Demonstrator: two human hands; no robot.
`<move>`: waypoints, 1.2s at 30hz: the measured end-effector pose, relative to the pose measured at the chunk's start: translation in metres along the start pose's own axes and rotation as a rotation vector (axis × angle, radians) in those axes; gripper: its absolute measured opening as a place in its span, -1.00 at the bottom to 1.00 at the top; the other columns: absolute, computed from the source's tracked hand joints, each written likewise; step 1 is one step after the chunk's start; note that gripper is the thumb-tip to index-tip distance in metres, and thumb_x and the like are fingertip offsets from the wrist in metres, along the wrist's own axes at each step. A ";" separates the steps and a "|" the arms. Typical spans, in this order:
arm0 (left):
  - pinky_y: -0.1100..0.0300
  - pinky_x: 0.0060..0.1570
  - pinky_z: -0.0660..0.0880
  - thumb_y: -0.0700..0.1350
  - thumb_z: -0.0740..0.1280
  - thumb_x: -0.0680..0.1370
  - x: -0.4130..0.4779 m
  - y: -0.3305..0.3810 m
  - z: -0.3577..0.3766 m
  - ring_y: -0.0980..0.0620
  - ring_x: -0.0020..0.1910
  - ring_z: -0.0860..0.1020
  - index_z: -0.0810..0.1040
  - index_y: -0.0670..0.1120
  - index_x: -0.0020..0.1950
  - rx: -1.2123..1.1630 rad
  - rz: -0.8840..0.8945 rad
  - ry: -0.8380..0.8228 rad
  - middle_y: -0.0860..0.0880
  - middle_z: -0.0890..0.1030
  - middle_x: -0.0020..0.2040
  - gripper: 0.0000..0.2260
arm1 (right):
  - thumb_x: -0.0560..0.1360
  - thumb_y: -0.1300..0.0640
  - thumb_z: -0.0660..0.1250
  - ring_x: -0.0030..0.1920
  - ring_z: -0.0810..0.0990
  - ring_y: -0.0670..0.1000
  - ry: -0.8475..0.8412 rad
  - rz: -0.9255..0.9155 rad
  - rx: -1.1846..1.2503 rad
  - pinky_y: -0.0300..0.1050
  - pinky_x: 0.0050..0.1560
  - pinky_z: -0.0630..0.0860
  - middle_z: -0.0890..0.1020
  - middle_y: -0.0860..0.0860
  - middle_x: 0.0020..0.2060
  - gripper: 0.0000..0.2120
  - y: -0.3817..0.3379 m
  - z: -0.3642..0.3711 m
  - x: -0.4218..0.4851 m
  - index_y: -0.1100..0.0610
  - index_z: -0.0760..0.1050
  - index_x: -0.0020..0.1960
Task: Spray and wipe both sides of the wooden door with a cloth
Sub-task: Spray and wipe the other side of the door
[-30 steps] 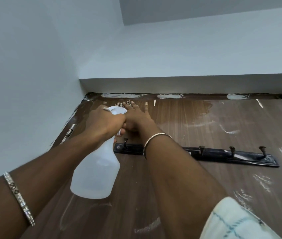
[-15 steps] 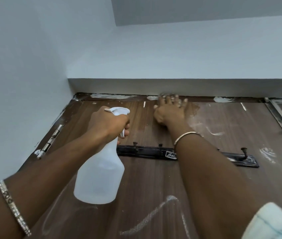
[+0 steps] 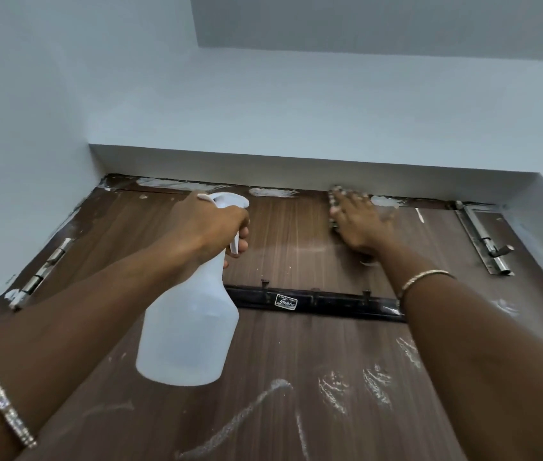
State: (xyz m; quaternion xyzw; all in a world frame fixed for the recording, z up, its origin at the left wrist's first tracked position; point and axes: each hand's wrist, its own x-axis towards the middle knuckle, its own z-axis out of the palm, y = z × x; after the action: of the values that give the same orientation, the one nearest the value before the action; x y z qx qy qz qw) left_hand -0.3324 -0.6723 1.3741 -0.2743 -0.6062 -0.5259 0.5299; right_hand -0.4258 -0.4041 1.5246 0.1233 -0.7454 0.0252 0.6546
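Note:
The brown wooden door point(image 3: 296, 361) fills the lower view, seen from below, streaked with white marks. My left hand point(image 3: 210, 227) grips the neck of a translucent white spray bottle point(image 3: 190, 327), a finger on its trigger, held just in front of the door's upper left. My right hand point(image 3: 359, 224) lies flat with straight fingers near the door's top edge. It presses a dark cloth point(image 3: 332, 211) against the wood; only the cloth's edges show from under the hand.
A black hook rail point(image 3: 313, 302) crosses the door below both hands. A metal hinge point(image 3: 44, 271) sits on the left edge and a sliding bolt point(image 3: 486, 241) at the upper right. White walls and the lintel point(image 3: 296, 164) close in above.
My right hand has slid to the right along the door's top edge, away from the bottle. My left hand keeps the bottle in about the same place.

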 end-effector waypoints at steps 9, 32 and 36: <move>0.14 -0.33 0.54 -0.10 0.34 0.47 -0.003 0.005 0.019 -0.03 -0.25 0.72 0.69 -0.13 -0.15 -0.043 0.002 -0.035 -0.06 0.72 -0.25 -0.84 | 0.74 -0.13 -0.11 0.66 -0.16 0.22 0.068 0.112 -0.095 0.38 0.50 -0.39 -0.07 0.07 0.68 -0.45 -0.022 0.008 -0.023 -0.05 -0.09 0.69; 0.18 -0.39 0.53 -0.10 0.32 0.49 -0.021 0.031 0.088 -0.01 -0.27 0.71 0.67 -0.14 -0.10 -0.168 0.032 -0.187 -0.07 0.72 -0.21 -0.84 | 0.73 -0.12 -0.05 0.67 -0.11 0.14 0.057 -0.002 -0.120 0.39 0.54 -0.36 -0.01 0.03 0.68 -0.46 0.025 -0.006 -0.041 -0.11 -0.05 0.69; 0.18 -0.39 0.53 -0.10 0.34 0.48 -0.023 0.037 0.102 -0.03 -0.26 0.72 0.66 -0.14 -0.08 -0.195 0.028 -0.169 -0.07 0.72 -0.22 -0.84 | 0.74 -0.13 -0.10 0.67 -0.14 0.02 0.023 -0.145 -0.114 0.35 0.48 -0.49 0.00 -0.08 0.68 -0.48 0.034 -0.010 -0.052 -0.17 -0.08 0.68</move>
State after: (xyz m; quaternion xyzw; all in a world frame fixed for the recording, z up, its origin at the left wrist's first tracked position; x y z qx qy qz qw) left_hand -0.3288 -0.5613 1.3772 -0.3761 -0.5907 -0.5500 0.4550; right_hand -0.4177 -0.3610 1.4790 0.1392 -0.7271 -0.0634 0.6693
